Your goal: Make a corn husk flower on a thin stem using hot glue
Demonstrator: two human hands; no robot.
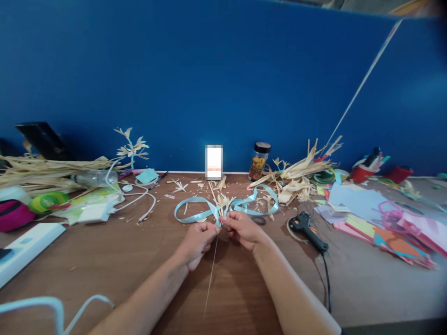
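Note:
My left hand [199,242] is closed in a pinch on light blue ribbon [199,217] at the base of a small dried-husk flower [223,203]. Close beside it, my right hand [242,229] pinches the same ribbon just below the petals. Loops of the ribbon spread out to the left and right on the table. A thin straw-coloured stem or wire [211,281] runs down from between my hands towards me. My fingertips hide the spot where ribbon and stem meet.
On the right lie a black glue gun [309,232] with its cord and coloured papers [363,209]. Dried husks [300,179] and a black-lidded jar [259,162] stand behind. A white power strip [30,251], white cables [136,190] and a husk flower [132,149] are left.

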